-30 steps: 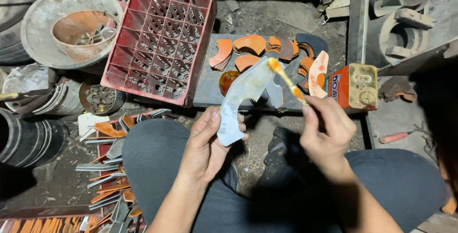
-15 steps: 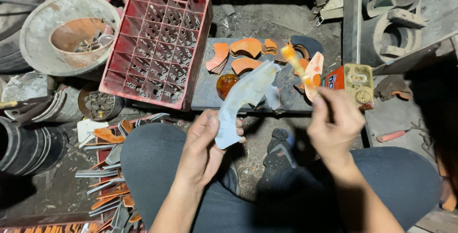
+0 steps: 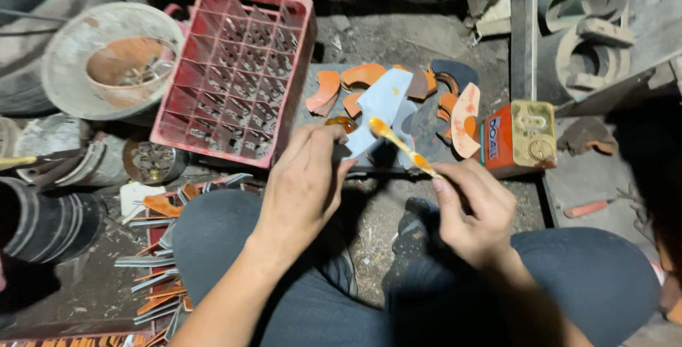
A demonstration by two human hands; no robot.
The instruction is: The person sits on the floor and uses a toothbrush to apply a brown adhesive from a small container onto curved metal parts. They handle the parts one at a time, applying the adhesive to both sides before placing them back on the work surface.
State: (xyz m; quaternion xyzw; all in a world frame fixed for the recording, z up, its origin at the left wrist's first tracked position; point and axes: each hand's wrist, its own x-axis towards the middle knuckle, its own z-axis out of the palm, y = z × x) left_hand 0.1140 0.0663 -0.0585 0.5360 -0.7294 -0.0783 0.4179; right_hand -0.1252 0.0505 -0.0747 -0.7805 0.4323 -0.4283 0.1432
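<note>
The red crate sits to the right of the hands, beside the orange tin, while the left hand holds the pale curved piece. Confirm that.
Not quite. The head view shows the red crate to the left of the hands. The orange tin is on the right. The left hand does hold the pale curved piece.

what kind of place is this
Likely a small, grimy repair workshop: curved orange-coated pieces lie on a slab, a red crate beside them, a glue tin, and stacked curved metal parts.

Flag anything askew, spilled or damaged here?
Red crate sits tilted, one edge propped up. Curved orange pieces lie scattered on the board beside it. Metal strips sprawl loose by the left knee. No visible spill.
</note>
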